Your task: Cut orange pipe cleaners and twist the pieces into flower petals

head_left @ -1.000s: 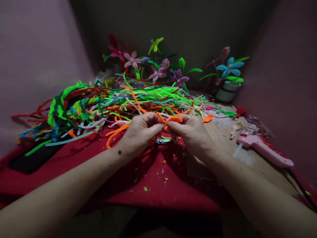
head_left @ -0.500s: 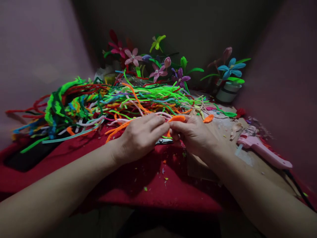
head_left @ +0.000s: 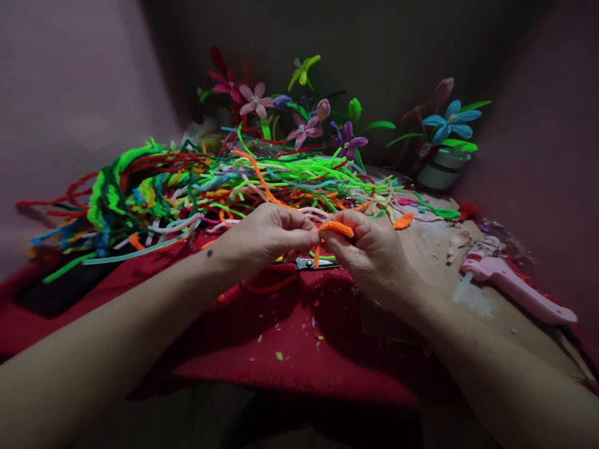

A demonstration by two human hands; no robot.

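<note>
Both hands meet over the red cloth [head_left: 299,349] at the middle of the table. My left hand [head_left: 269,234] is closed, its fingertips pinching one end of a bent orange pipe cleaner [head_left: 334,228]. My right hand [head_left: 369,249] is closed on the other side of the same orange piece, which loops over its fingers, with a short tail hanging down between the hands. Small scissors [head_left: 311,264] lie on the cloth just under the hands. A big heap of pipe cleaners [head_left: 196,187] in many colours lies behind them.
A pink glue gun [head_left: 510,284] lies at the right on bare wood. Finished pipe-cleaner flowers [head_left: 304,118] stand at the back, and a blue one [head_left: 452,121] sits in a white pot [head_left: 442,168]. An orange petal shape [head_left: 403,220] lies right of the hands. Scraps dot the cloth.
My left hand flattened over the orange piece, then curled back into a pinch. The orange piece is folded tighter between the hands, and the view has shifted slightly.
</note>
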